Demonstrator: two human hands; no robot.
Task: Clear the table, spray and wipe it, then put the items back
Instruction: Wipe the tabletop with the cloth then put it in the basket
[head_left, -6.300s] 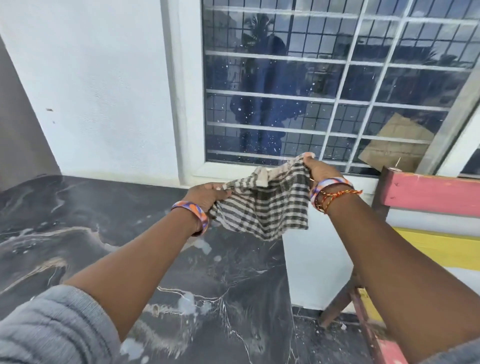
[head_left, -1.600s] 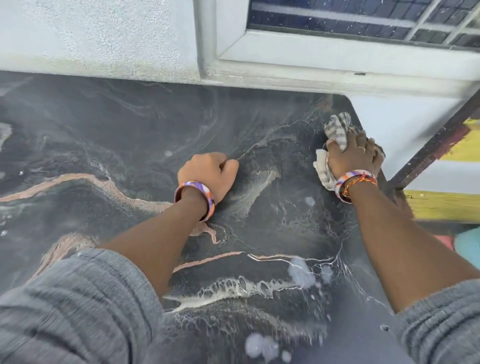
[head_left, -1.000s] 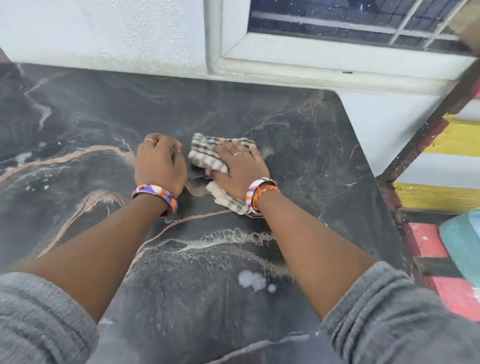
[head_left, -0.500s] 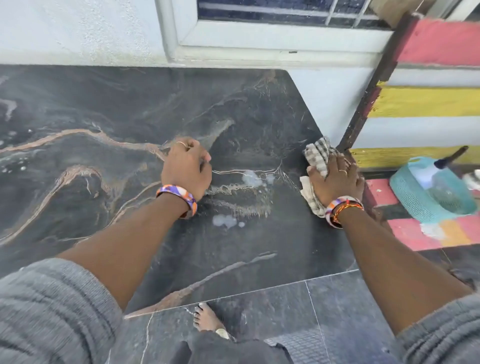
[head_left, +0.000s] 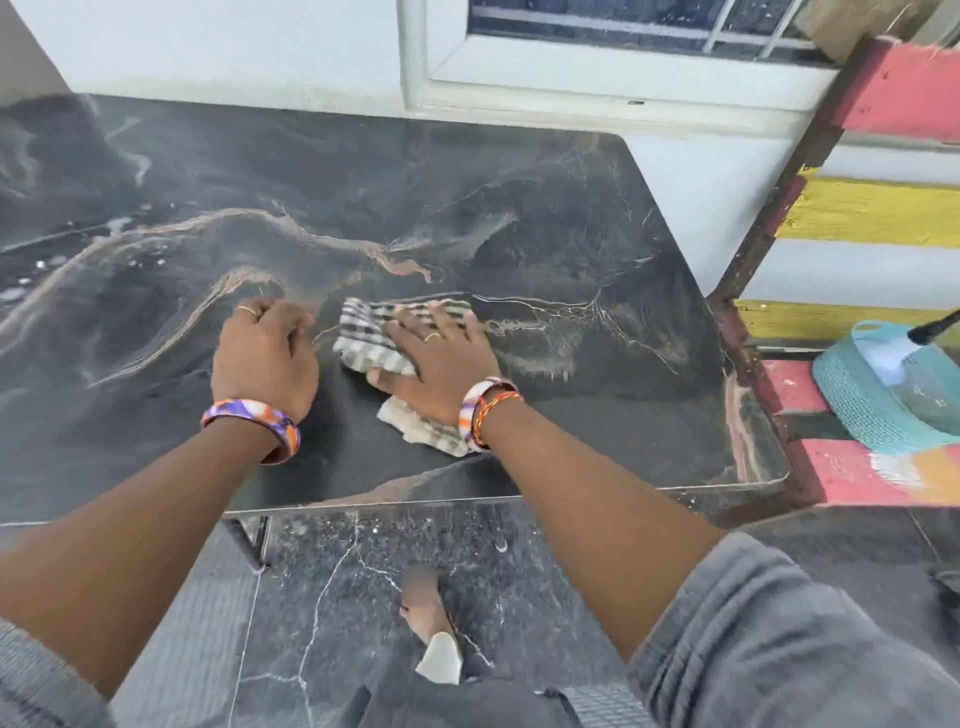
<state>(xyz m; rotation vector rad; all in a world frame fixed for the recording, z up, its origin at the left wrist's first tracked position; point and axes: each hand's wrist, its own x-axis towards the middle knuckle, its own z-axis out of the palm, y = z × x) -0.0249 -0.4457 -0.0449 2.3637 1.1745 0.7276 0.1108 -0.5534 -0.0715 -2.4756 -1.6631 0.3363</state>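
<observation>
A dark marbled table (head_left: 519, 208) fills the view, damp with streaks near its middle. My right hand (head_left: 441, 358) presses flat on a crumpled checked cloth (head_left: 371, 332) lying on the tabletop near the front edge. My left hand (head_left: 262, 356) rests on the table just left of the cloth, fingers curled loosely, holding nothing. Both wrists wear coloured bands.
A painted wooden bench (head_left: 878, 208) in pink, yellow and white stands at the table's right side. On its seat lie a teal mesh basket (head_left: 862, 395) and a clear spray bottle (head_left: 930, 384). A white wall and window frame (head_left: 597, 88) run behind the table. My foot (head_left: 426, 608) shows below on the dark tiled floor.
My right hand has swept the cloth from the table's right edge leftward to the middle, next to my left hand. The view has tipped a little further down.
</observation>
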